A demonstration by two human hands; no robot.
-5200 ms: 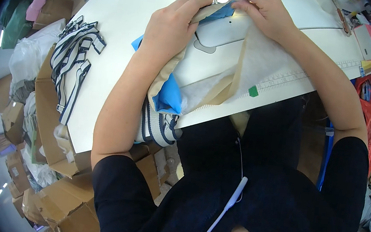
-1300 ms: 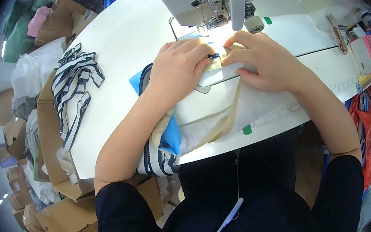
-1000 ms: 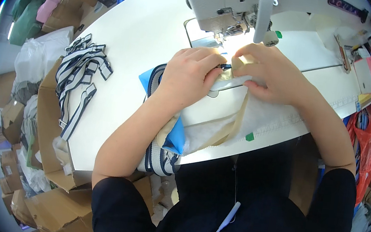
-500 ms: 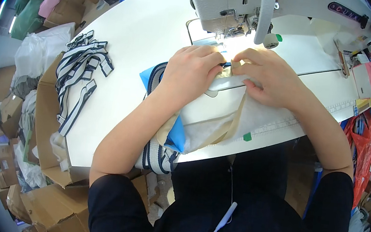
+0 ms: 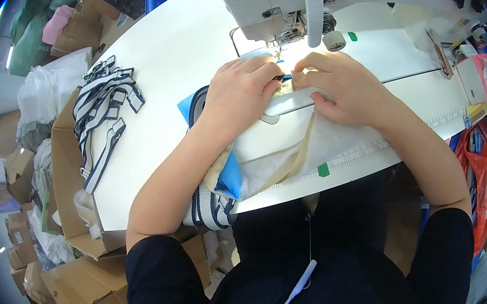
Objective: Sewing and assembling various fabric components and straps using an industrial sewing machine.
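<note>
Under the lit needle area of a white sewing machine point(image 5: 250, 1), both my hands hold a piece of fabric point(image 5: 286, 172), white with beige edging and a blue part point(image 5: 230, 178). My left hand point(image 5: 241, 94) lies over its left side, thumb and fingers closed at the edge just in front of the needle. With bent fingers, my right hand point(image 5: 342, 91) pinches the beige edge close beside it. Striped white-and-navy webbing point(image 5: 212, 209) hangs over the table's front edge below my left forearm. The exact fold under my fingertips is partly hidden.
A pile of striped straps point(image 5: 107, 99) lies on the left of the white table point(image 5: 172, 40). Cardboard boxes point(image 5: 89, 273) stand on the floor at left. A ruler strip point(image 5: 371, 149) runs along the front edge; a red bag point(image 5: 482, 187) hangs at right.
My view has tilted slightly, so the table and machine appear shifted. Both hands keep their hold on the fabric at the needle, with little visible movement against the machine.
</note>
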